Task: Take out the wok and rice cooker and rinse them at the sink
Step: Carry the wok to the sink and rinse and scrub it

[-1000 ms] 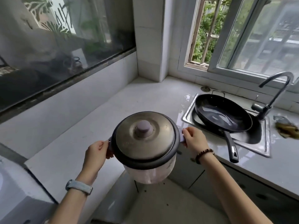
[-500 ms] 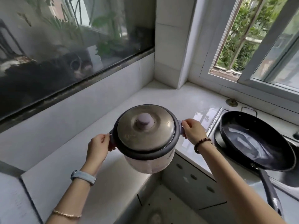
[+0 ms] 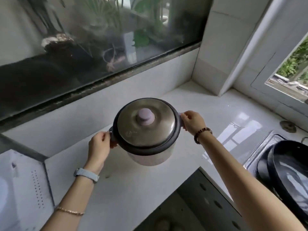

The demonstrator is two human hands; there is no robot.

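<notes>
Left hand (image 3: pixel 100 144) and right hand (image 3: pixel 193 121) grip the lidded cooker (image 3: pixel 146 129) by its side handles over the counter (image 3: pixel 133 189). The wok (image 3: pixel 290 172) already lies in the sink (image 3: pixel 260 147); the cooker apparently awaits rinsing.

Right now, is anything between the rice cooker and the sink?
The counter between the rice cooker and the sink shows nothing in the direct path, but the wok already lies in the sink, filling what shows of it.

Head camera, looking down, countertop (image 3: pixel 133 189) close.
</notes>
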